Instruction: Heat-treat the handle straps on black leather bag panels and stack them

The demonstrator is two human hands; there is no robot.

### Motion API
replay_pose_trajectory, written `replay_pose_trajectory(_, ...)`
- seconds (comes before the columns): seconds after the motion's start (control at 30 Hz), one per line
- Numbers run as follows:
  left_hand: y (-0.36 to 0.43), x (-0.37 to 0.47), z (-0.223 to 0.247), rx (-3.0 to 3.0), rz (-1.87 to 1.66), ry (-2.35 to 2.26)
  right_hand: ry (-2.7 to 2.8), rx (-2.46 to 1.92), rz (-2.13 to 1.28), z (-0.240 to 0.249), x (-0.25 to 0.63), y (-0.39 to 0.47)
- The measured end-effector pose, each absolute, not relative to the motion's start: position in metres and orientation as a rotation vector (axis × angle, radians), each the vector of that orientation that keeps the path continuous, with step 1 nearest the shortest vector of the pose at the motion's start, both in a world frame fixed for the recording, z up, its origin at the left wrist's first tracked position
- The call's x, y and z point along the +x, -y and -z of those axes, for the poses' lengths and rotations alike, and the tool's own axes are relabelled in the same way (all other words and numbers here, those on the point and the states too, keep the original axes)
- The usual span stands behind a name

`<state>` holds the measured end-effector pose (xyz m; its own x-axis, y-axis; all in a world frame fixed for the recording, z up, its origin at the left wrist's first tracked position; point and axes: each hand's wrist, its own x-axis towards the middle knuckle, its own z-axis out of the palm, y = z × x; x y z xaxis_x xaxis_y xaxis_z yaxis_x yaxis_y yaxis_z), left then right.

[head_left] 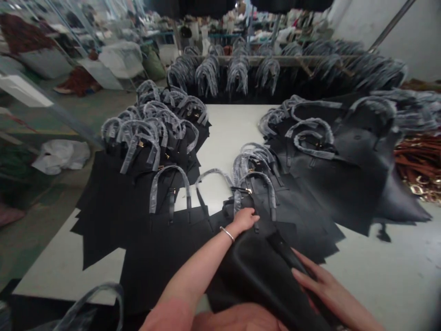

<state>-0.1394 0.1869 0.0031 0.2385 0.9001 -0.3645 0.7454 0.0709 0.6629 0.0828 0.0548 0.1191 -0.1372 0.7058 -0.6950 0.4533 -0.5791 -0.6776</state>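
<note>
A black leather bag panel [262, 271] lies bent in front of me, its near part curving up off the table. My left hand [245, 220], with a bracelet at the wrist, is closed on the panel's far end, beside a small strap with a gold buckle [247, 191]. A plastic-wrapped handle [215, 174] arches just beyond that hand. On the right, my right hand [319, 282] grips the panel's folded edge between thumb and fingers; some fingertips are hidden. More black panels [155, 243] with wrapped handles lie to the left.
Overlapping panels with wrapped handles [148, 124] cover the white table [230, 124] at left, with another pile [344, 174] at right. Behind, a rail carries rows of handles [237, 73]. Brown straps with metal rings [418, 161] are heaped at far right.
</note>
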Motion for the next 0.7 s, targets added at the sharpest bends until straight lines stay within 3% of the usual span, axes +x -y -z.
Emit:
replay_pose_trajectory(0.23,-0.192,-0.139,0.01,1.559,-0.29,-1.435,1.077,-1.679,-2.125,-0.106,0.057,-0.078)
replay_pose_trajectory(0.7,-0.193,-0.139,0.015,1.365,-0.398,-1.386,0.973,-1.787,-1.955,-0.111,0.043,-0.094)
